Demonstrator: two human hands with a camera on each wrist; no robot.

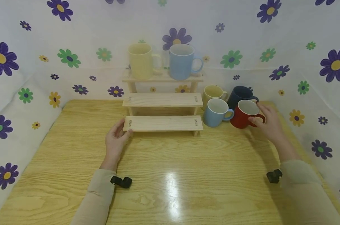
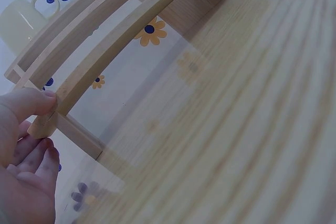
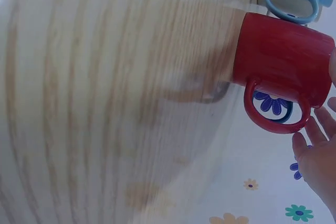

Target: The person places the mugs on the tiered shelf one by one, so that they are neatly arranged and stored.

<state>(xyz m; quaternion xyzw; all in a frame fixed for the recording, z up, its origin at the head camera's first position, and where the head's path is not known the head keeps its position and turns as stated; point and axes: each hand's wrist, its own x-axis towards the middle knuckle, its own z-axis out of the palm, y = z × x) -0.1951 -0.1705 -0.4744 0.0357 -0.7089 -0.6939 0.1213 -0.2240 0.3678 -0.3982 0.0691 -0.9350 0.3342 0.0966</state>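
White flower-printed cloth (image 1: pixel 102 28) behind and on both sides of a wood-grain table (image 1: pixel 153 165).

- We read no text, label, brand, number or sign in any view.
- On the red mug (image 1: pixel 239 117) and the wooden rack (image 1: pixel 162 123), we find no legible marking.
- On the patterned cloth (image 1: pixel 307 97) and the bench (image 1: pixel 147 187), we make out no lettering or numerals.
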